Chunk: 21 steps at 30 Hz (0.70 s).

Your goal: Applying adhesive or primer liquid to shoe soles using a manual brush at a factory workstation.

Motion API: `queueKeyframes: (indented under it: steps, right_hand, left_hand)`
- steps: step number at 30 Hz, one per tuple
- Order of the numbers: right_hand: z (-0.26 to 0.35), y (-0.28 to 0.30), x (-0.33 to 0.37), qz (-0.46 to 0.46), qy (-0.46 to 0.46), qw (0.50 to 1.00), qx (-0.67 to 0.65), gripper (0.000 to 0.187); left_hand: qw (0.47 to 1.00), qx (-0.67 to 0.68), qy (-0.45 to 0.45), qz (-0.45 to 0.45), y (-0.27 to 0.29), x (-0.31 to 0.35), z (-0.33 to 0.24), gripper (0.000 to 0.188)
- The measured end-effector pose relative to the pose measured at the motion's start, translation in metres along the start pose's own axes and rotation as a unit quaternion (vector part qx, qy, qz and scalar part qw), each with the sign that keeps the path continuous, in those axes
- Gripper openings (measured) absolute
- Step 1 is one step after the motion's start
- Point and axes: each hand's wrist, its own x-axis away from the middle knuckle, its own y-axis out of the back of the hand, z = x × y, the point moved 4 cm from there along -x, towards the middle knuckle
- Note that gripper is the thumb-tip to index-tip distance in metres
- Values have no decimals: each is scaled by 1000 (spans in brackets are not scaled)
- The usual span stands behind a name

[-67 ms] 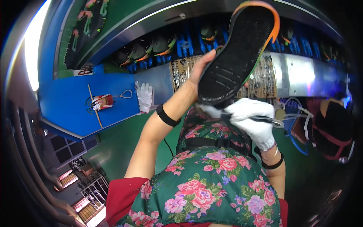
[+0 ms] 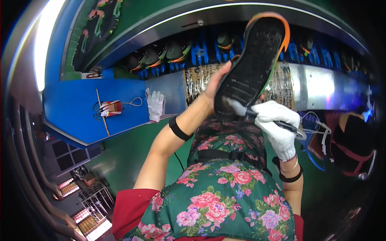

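So you had the black shoe (image 2: 251,64) up in front of you, sole facing you, its long axis running steeply from near your floral apron (image 2: 217,209) away and a bit to the right, orange-edged end farthest off. Your left hand (image 2: 214,86) was closed on it, thumb along the left edge, a fingertip peeking out at the right. Your gloved right hand (image 2: 279,128) sat just off the near end, lower right, its fingers closed round a brush (image 2: 237,107) with the bristles angled left over the sole; honestly couldn't tell how hard they pressed. So left was the nearer hand, right on the shoe. Pose-wise, your left forearm slanted up and right, elbow out, while the right came up nearly straight, glove tipped left.
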Motion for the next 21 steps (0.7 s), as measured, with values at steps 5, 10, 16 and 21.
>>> queueKeyframes:
  steps: [5,10,16,21]
  right_hand:
    - [23,30,-47,-84,196,913,349,18]
    - [42,0,-56,3,286,886,364,22]
    - [26,11,-27,-26,60,998,5,12]
    - [-11,18,-20,-116,-36,990,-73,19]
  left_hand:
    - [992,106,46,52,-1,22,35,76]
    - [972,226,9,71,5,36,33,82]
    - [976,-78,-159,125,-31,73,-47,121]
    - [916,-127,-210,318,-66,85,-183,119]
